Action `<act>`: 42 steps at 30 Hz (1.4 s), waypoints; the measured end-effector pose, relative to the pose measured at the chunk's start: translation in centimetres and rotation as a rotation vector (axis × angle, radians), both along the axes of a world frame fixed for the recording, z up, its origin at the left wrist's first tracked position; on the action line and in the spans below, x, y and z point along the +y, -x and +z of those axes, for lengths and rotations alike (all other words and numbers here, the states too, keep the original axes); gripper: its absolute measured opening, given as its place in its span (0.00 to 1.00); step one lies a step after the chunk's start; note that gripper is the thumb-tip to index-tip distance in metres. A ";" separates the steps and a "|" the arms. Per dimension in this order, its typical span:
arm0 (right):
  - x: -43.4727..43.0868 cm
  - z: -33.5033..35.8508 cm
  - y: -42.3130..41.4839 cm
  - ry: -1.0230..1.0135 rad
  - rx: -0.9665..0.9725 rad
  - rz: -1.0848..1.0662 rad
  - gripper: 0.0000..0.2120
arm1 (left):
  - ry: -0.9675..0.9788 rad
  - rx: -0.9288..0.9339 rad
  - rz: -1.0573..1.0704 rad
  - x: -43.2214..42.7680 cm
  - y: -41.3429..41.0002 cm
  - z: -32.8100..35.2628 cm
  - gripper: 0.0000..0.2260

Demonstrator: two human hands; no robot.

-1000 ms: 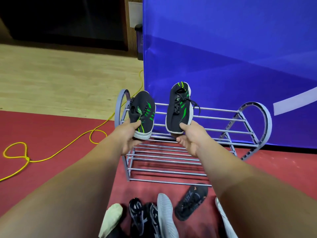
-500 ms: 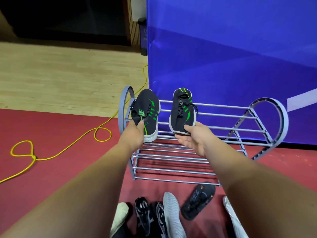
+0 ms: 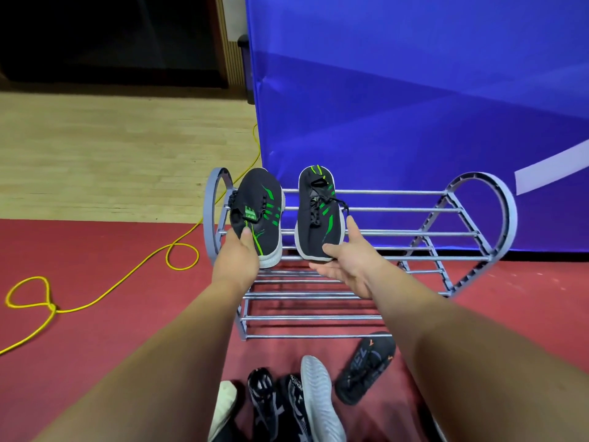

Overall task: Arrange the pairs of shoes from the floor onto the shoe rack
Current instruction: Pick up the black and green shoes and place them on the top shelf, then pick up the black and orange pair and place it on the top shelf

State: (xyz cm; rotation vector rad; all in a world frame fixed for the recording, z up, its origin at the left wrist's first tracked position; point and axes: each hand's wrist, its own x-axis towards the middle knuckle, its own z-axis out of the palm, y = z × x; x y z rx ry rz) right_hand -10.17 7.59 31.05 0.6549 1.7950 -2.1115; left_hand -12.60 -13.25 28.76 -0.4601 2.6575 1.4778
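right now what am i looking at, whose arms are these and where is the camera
No machine: the grips are a person's bare hands, filmed by one camera worn on the head, looking forward and down. The left grip holds the heel of the left sneaker, the right grip the heel of the right sneaker, both black with green stripes, over the top rails of a grey shoe rack. On the red floor nearer the camera lie a black sandal, black sneakers and a grey-soled shoe. A yellow cable loops at left.
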 end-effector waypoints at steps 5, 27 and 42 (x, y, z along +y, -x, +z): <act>-0.4 0.0 -0.8 -0.003 -0.006 0.028 0.43 | -0.042 -0.022 0.015 0.1 -0.1 0.2 0.23; 0.3 4.2 -0.9 -0.478 -0.108 0.183 0.35 | 0.132 -0.041 -0.076 -0.9 -1.3 2.8 0.27; 6.1 15.4 -9.9 -0.738 0.043 0.271 0.38 | 0.285 0.154 -0.315 3.2 -7.3 13.5 0.32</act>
